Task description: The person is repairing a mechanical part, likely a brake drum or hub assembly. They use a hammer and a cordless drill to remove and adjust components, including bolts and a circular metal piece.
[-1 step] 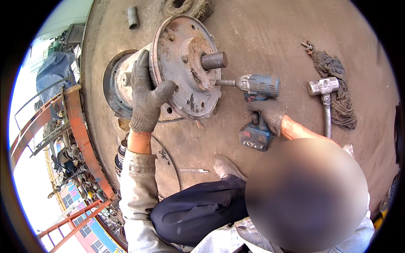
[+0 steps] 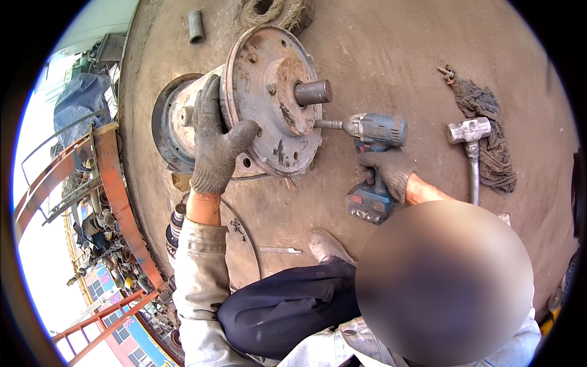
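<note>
A worn grey electric motor (image 2: 278, 131) lies on its side on the ground, its round end flange and steel shaft (image 2: 313, 93) facing right. My gloved left hand (image 2: 215, 137) grips its flange edge, long fingers along the housing behind the rim and thumb on the front. In my gloved right hand (image 2: 391, 171) is a blue cordless impact wrench (image 2: 376, 129), held by the handle. Its socket (image 2: 328, 124) reaches the right side of the flange, by the hub; whether it sits on a bolt is hidden.
Right of the wrench, a sledgehammer (image 2: 469, 129) rests against a dark rag (image 2: 495, 162). A short pipe (image 2: 195, 27) and a ring-shaped part (image 2: 269, 11) lie beyond the motor. A pale rod (image 2: 280, 250) lies near my shoe (image 2: 330, 244). Orange metal framing (image 2: 113, 177) stands at left.
The whole view has shifted very slightly. Both hands keep their places on the motor and the impact wrench.
</note>
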{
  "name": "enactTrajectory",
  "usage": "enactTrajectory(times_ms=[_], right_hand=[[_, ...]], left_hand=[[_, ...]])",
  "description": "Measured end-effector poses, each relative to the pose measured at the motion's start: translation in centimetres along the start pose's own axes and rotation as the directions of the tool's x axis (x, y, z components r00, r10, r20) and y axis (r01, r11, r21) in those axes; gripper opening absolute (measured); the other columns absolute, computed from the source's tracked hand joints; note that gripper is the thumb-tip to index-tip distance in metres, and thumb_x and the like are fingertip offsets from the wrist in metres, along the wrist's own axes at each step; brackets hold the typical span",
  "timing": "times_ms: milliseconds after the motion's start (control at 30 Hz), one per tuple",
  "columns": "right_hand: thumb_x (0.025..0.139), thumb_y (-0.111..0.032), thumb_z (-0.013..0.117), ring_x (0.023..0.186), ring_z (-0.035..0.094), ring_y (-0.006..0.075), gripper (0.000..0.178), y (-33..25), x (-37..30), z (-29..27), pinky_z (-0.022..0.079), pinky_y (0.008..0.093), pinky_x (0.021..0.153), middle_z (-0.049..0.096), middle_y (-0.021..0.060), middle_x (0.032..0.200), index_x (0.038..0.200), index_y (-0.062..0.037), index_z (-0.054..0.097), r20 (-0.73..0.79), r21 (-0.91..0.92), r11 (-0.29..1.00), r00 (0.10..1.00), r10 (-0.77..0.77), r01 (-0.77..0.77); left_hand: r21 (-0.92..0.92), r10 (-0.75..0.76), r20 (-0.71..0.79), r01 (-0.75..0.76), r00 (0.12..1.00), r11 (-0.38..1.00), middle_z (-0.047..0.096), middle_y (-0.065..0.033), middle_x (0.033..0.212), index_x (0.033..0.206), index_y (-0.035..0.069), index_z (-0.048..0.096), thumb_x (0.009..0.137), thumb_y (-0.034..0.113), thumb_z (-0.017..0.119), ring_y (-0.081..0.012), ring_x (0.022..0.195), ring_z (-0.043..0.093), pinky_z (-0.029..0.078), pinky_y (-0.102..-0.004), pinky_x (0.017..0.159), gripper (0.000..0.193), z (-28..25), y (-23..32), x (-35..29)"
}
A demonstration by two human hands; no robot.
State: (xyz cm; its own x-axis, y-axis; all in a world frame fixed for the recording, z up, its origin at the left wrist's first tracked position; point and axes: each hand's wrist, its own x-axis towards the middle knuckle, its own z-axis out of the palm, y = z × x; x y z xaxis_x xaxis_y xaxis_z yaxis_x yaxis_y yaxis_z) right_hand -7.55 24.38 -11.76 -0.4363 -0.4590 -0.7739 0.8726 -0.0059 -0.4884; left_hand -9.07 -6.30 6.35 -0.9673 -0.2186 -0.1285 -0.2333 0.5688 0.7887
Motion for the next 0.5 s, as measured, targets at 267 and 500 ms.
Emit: enactTrajectory(times_ms=[267, 500], right_hand=[[0.095, -0.014, 0.078, 0.060, 0.060, 0.0127, 0.012, 0.0, 0.9, -0.9, 0.053, 0.0336, 0.058, 0.064, 0.0013, 0.075, 0.096, -0.0096, 0.067, 0.136, 0.160, 0.974, 0.981, 0.139, -0.160], [0.098, -0.011, 0.075, 0.064, 0.061, 0.0143, 0.025, -3.4, 1.3, -8.3, 0.053, 0.0328, 0.062, 0.065, 0.0029, 0.081, 0.120, -0.0017, 0.067, 0.143, 0.249, 0.968, 0.990, -0.015, -0.021]], left_hand=[[0.147, 0.039, -0.026, -0.035, 0.999, 0.989, 0.051, -0.0270, 0.162, 0.163, -0.006, 0.047, 0.072, 0.038, 0.086, -0.0429, 0.153, 0.045, 0.032, -0.0523, 0.130, 0.108, 0.0, -0.1, 0.0], [0.252, 0.089, -0.026, -0.080, 0.996, 0.964, 0.047, -0.0280, 0.168, 0.164, -0.005, 0.046, 0.074, 0.049, 0.089, -0.0462, 0.159, 0.038, 0.028, -0.0559, 0.133, 0.114, -0.3, -1.3, 0.0]])
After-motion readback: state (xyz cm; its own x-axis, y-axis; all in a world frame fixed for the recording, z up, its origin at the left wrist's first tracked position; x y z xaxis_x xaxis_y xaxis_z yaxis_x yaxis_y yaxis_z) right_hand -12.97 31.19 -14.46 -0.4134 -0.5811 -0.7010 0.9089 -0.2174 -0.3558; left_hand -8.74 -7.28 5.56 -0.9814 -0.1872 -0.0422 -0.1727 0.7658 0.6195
